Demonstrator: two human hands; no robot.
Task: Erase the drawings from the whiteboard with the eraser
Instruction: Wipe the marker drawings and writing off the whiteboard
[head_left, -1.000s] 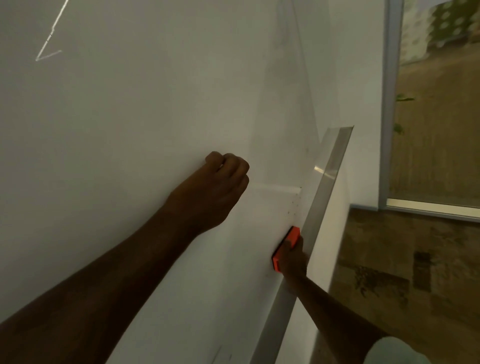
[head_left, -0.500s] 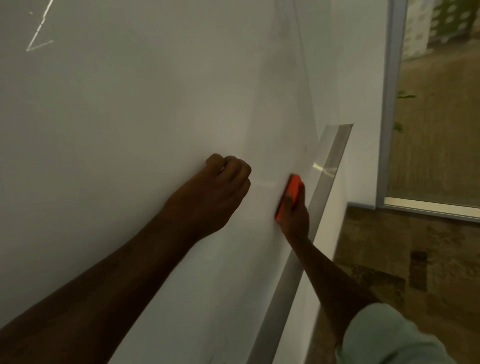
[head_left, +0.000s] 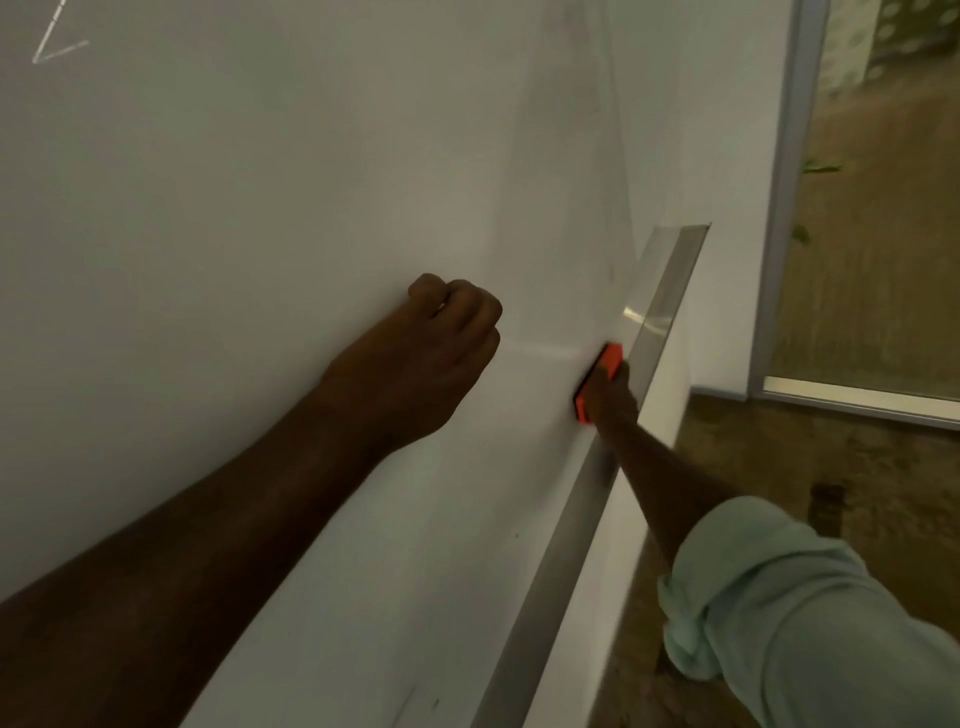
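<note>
where the view starts nearest, a rolled pale green sleeve (head_left: 810, 603) on the right forearm, low and to the right of both hands. running up from there, the bare right arm, stretched out to the right hand (head_left: 613, 397), closed round an orange eraser (head_left: 597, 382) and pressing it flat against the whiteboard (head_left: 260, 208). eraser tilted, upper end leaning right, set just beside the metal tray (head_left: 639, 364) along the board's bottom edge; cannot tell whether touching the tray. to the left of the right hand and a little higher, the left hand (head_left: 431, 353), curled into a fist, holding nothing visible, knuckles resting on the board surface, left forearm crossing the lower left of the view. between the two hands, a faint pale streak (head_left: 540, 348) on the board, reaching toward the eraser. far above and to the left of the left hand, thin white drawn lines (head_left: 57, 41) in the board's upper corner, partly cut off by the frame edge. beyond the right hand, past the tray's far end, a white wall (head_left: 727, 156), then a metal frame (head_left: 789, 182) of a glass panel. below and right of the right hand, brown patterned carpet (head_left: 831, 457).
</note>
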